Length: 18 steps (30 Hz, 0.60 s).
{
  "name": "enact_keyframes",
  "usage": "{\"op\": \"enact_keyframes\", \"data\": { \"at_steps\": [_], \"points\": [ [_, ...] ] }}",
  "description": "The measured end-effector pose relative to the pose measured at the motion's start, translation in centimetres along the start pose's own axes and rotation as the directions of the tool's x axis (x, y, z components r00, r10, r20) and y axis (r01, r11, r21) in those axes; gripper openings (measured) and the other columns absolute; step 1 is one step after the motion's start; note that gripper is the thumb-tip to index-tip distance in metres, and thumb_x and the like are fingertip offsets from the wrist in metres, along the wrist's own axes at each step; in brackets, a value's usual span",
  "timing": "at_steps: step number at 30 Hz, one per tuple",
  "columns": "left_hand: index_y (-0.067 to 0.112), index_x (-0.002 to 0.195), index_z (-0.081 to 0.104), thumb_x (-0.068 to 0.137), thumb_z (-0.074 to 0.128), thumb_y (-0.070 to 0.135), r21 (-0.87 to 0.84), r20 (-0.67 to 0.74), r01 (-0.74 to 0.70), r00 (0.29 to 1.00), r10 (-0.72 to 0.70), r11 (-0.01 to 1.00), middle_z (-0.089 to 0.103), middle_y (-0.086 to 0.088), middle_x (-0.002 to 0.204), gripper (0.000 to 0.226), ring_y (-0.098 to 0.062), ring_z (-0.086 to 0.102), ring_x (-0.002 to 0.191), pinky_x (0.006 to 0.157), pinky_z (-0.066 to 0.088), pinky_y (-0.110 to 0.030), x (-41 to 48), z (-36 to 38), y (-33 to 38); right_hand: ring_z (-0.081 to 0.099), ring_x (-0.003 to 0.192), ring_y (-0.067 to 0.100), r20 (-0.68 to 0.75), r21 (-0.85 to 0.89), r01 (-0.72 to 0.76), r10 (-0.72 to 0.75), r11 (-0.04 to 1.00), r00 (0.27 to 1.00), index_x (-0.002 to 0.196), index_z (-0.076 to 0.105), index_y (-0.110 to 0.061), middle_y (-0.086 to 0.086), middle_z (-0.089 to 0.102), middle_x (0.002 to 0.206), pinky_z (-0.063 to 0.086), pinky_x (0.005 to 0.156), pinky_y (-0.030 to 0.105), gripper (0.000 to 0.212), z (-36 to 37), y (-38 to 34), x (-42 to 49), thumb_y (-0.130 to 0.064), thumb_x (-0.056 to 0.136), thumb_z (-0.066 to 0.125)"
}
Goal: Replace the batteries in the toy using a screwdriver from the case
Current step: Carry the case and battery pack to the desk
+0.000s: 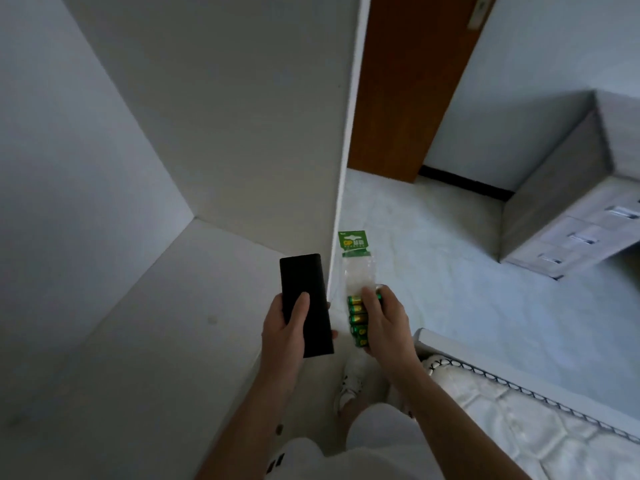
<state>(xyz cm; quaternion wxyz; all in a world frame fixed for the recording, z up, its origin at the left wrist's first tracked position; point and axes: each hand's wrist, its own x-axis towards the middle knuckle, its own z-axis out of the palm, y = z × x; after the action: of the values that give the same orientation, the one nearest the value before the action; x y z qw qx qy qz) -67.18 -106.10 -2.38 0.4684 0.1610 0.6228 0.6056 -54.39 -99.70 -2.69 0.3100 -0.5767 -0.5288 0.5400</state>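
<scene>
While the left hand gripped the black case and the right hand gripped the battery pack (no toy in view), both were held above the floor. With no hand free, the soft pack could have slipped and fallen.

Matt black case, clear glossy plastic battery pack, brown wooden door.

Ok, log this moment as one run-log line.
left hand: holds flat black rectangular case | right hand: holds clear plastic pack of green batteries
</scene>
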Motion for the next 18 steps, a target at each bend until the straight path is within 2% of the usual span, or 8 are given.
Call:
{"op": "enact_keyframes", "data": {
  "at_steps": [6, 9, 18],
  "points": [
    [0.005, 0.117, 0.059, 0.099, 0.056, 0.024, 0.079, 0.170, -0.013, 0.985, -0.001, 0.997, 0.076, -0.012, 0.089, 0.026, -0.036, 0.073, 0.070, 0.056, 0.059, -0.037, 1.6, 6.2, 0.8, 0.060, 0.062, 0.021, -0.182, 0.038, -0.031, 0.037, 0.999, 0.983, 0.084, 0.053, -0.014, 0.005, 0.060, 0.069, 0.050, 0.055, 0.039, 0.030, -5.1, 0.7, 2.9, -0.036, 0.103, 0.047],
    [0.008, 0.119, 0.058, 0.099, 0.055, 0.026, 0.126, 0.243, -0.012, 0.970, -0.019, 0.992, 0.075, -0.015, 0.094, 0.027, -0.038, 0.072, 0.068, 0.054, 0.057, -0.033, 3.5, 9.5, 1.2, 0.059, 0.062, 0.022, -0.231, 0.104, -0.055, 0.078, 0.993, 0.970, 0.084, 0.052, -0.017, 0.003, 0.059, 0.069, 0.048, 0.053, 0.036, 0.029, -7.4, 1.0, 5.3, -0.038, 0.104, 0.046],
    [0.011, 0.117, 0.059, 0.100, 0.055, 0.028, 0.247, 0.358, -0.010, 0.930, -0.082, 0.969, 0.076, -0.012, 0.094, 0.024, -0.037, 0.073, 0.069, 0.058, 0.058, -0.036, 12.9, 22.9, 2.6, 0.057, 0.062, 0.020, -0.363, 0.222, -0.077, 0.156, 0.972, 0.919, 0.083, 0.051, -0.017, 0.002, 0.058, 0.070, 0.047, 0.055, 0.034, 0.030, -15.2, -0.3, 17.0, -0.037, 0.104, 0.045]
  ]
}}
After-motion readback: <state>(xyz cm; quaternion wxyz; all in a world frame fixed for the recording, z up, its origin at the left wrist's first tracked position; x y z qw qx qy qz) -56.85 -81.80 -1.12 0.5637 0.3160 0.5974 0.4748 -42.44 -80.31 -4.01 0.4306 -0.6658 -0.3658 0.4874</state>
